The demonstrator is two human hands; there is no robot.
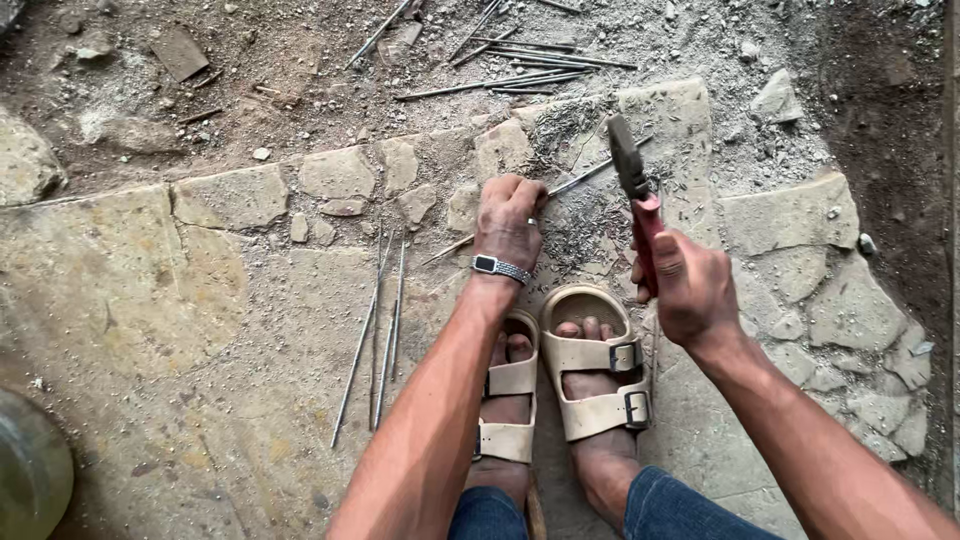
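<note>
A cracked stone slab fills most of the ground, its far edge broken into loose chunks, with grey dust and dirt beyond it. At the lower left corner the rim of a round metal vessel shows. The person crouches on the slab in jeans, both feet in beige two-strap sandals side by side.

The right hand is wrapped tight around the red handle of a hammer, whose dark head is lifted above the broken stones, pointing away from the person. The left hand, wearing a metal-banded wristwatch, is curled shut and pressed down on a thin metal rod that lies slantwise across the slab just ahead of the sandals; the rod runs from under the fingers up toward the hammer head.

To the left of the feet, a few more thin straight rods lie nearly parallel on the slab. Farther off, a scattered bundle of similar rods rests in the dust. Small metal shavings are strewn between the two hands.
</note>
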